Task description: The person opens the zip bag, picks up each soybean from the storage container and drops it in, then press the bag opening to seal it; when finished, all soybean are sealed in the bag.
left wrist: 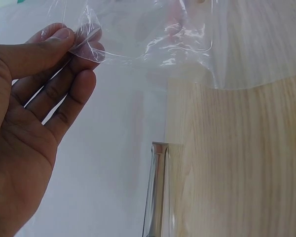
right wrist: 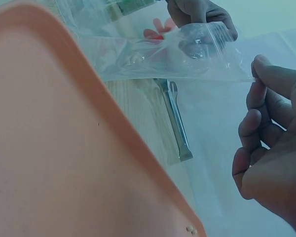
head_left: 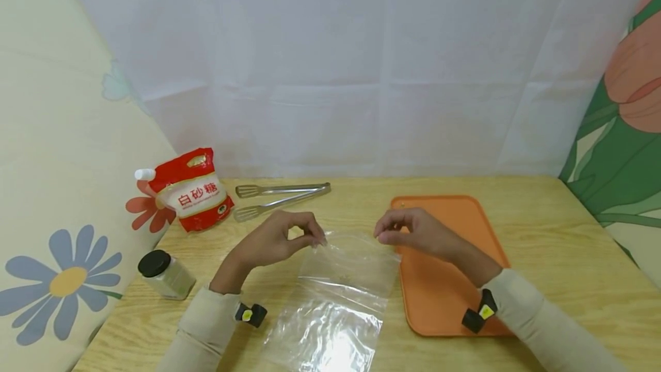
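Observation:
A clear plastic zip bag [head_left: 343, 280] is stretched between both hands, its lower part shining over the wooden table. At its upper left corner, the left hand [head_left: 279, 238] pinches the film between thumb and fingertips. My right hand [head_left: 420, 235] pinches the opposite upper corner, over the edge of an orange tray [head_left: 439, 297]. In the right wrist view, thumb and forefinger of the right hand [right wrist: 274, 118] meet at the tip of the bag [right wrist: 138, 59]. The left wrist view has film bunched at the fingertips of the left hand [left wrist: 39, 94].
Metal tongs [head_left: 304, 193] lie spread behind the left hand. A red and white sugar pouch [head_left: 193, 191] with a white cap leans at the back left. Nearer stands a clear jar [head_left: 174, 280] with a black lid. Small pale bits [right wrist: 191, 229] sit at a tray corner.

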A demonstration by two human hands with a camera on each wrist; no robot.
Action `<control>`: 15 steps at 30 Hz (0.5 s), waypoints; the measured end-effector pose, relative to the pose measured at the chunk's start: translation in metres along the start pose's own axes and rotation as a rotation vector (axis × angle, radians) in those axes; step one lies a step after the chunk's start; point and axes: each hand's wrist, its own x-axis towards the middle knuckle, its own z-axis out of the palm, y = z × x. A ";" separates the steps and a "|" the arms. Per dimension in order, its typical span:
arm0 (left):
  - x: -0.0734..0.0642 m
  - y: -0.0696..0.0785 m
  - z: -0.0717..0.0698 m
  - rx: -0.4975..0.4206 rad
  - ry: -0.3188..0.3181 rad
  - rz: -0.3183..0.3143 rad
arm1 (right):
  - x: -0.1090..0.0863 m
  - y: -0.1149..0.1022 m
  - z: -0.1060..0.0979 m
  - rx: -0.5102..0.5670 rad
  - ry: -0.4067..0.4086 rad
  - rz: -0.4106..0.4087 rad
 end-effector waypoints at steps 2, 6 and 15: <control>0.000 0.000 0.000 0.000 -0.001 -0.001 | 0.000 -0.001 0.002 -0.003 -0.018 -0.001; -0.001 0.001 0.001 -0.002 0.001 0.000 | 0.001 -0.002 0.005 -0.004 -0.048 0.007; -0.001 0.001 -0.001 0.006 0.001 0.005 | 0.000 0.004 -0.011 -0.159 0.099 0.048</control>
